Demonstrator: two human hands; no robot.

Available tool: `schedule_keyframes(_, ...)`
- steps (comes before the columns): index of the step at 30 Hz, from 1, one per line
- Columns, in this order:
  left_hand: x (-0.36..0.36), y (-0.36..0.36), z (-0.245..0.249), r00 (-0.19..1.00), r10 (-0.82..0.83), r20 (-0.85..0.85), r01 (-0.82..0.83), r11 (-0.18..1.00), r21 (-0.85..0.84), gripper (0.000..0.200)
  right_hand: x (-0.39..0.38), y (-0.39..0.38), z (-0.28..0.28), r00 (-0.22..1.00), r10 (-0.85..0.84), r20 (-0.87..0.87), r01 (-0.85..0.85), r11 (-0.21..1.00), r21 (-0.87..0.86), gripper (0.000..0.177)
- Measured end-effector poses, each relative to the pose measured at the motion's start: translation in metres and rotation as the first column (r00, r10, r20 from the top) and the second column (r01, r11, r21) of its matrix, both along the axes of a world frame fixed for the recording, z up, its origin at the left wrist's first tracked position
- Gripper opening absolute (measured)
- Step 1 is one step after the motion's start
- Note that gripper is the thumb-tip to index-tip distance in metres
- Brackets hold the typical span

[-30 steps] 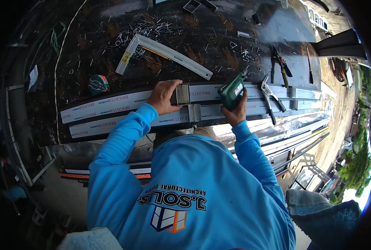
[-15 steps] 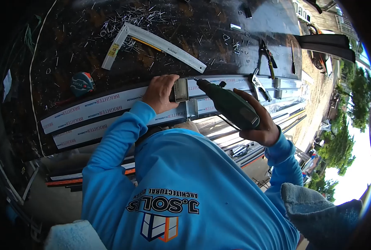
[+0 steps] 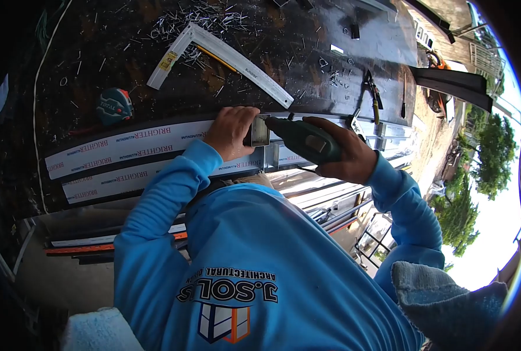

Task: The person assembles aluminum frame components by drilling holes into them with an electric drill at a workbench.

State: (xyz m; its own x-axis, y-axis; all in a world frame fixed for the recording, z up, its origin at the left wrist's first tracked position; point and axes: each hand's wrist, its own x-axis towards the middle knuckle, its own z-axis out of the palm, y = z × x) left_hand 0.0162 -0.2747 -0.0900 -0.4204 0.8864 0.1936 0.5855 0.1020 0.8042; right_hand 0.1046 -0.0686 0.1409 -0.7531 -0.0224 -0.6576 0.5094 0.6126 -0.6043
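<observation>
My left hand (image 3: 232, 133) is closed around a short rectangular metal tube (image 3: 261, 132), its open end facing right. This piece stands at the long aluminium profiles (image 3: 149, 137), which carry printed "BRIGHTER ALUMINUM" film. In my right hand (image 3: 349, 153) is a dark green power drill (image 3: 308, 140), gripped at its rear. The drill's nose reaches the tube's upper right edge; the bit itself cannot be made out. Just above the profiles lies a try square (image 3: 237, 61) with a yellow pencil (image 3: 216, 58) along its blade.
A tape measure (image 3: 114, 106) lies at the left of the dark table (image 3: 126, 64). Loose metal slivers (image 3: 205, 20) are scattered at the back. Pliers (image 3: 374, 96) and a metal clamp (image 3: 356, 124) lie to the right. More long bars (image 3: 114, 245) are below the table.
The drill has moved left, its nose now at the tube's edge, and my right hand has turned with it. My left hand keeps hold of the tube. The view has shifted slightly.
</observation>
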Motion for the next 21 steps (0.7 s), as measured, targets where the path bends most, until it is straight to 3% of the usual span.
schedule_keyframes(6,-0.001,0.001,0.003,1.000,0.004,0.005,-0.004,1.000,0.007,0.090,-0.031,-0.014,0.008,0.997,0.051,0.065,-0.058,0.993,0.107,0.083)
schedule_keyframes(12,-0.006,0.002,0.007,0.999,-0.016,0.030,0.016,1.000,0.005,0.089,-0.048,-0.025,0.010,0.959,0.266,0.101,-0.280,0.946,0.165,0.079)
schedule_keyframes(21,-0.009,0.002,0.009,0.998,-0.048,0.039,0.049,0.998,-0.035,0.089,-0.066,-0.024,0.009,0.931,0.314,0.186,-0.344,0.925,0.164,0.083)
